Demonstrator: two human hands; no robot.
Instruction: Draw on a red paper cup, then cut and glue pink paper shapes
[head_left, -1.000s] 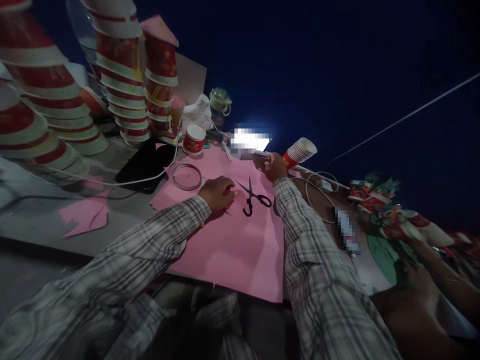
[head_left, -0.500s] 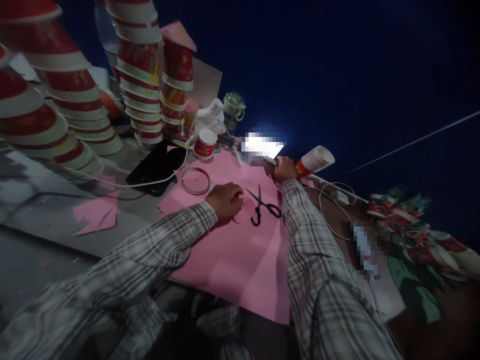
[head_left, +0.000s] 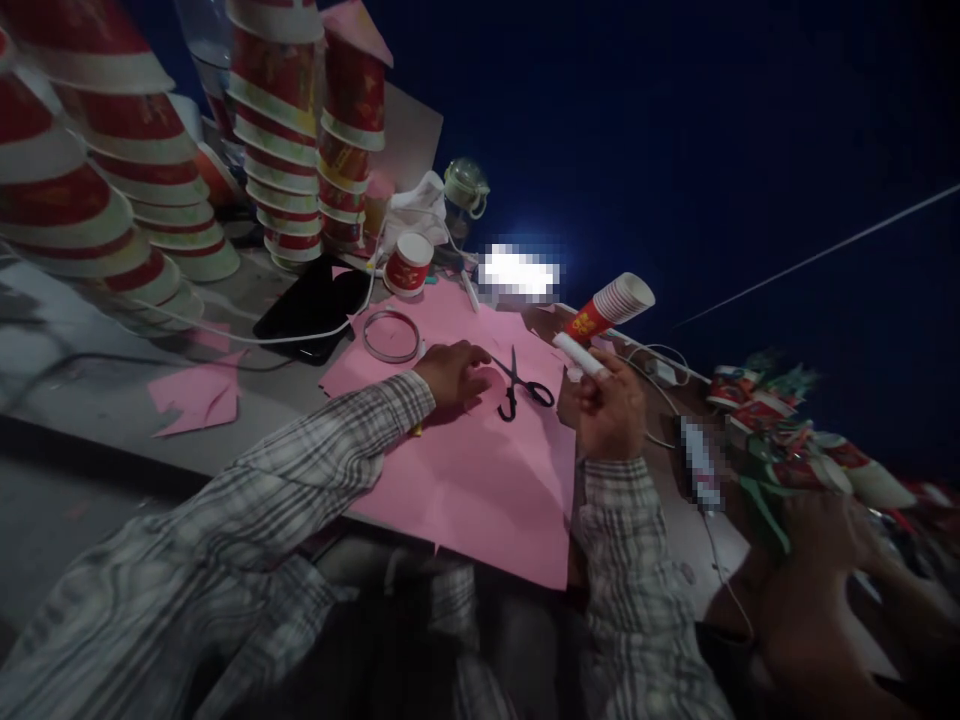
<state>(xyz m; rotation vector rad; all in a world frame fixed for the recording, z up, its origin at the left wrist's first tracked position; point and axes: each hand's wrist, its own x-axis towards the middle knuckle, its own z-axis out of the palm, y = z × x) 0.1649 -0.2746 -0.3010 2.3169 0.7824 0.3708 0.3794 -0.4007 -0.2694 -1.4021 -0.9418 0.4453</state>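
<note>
A large pink paper sheet (head_left: 480,470) lies on the table in front of me. My left hand (head_left: 452,372) rests on it with fingers curled, pressing the paper beside black scissors (head_left: 523,385). My right hand (head_left: 609,410) is raised above the sheet's right edge, closed round a small white stick-shaped tube (head_left: 579,354). A metal ring (head_left: 391,335) lies on the sheet's far left corner.
Tall stacks of red-and-white paper cups (head_left: 277,130) stand at the back left. A black tablet (head_left: 315,310) with a white cable lies near them. A sleeve of cups (head_left: 615,303) lies on its side. Another person's arm (head_left: 817,590) is at the lower right.
My right hand has drawn back from the far edge near the bright screen, lifting the white tube toward me. My left hand has stayed on the pink paper.
</note>
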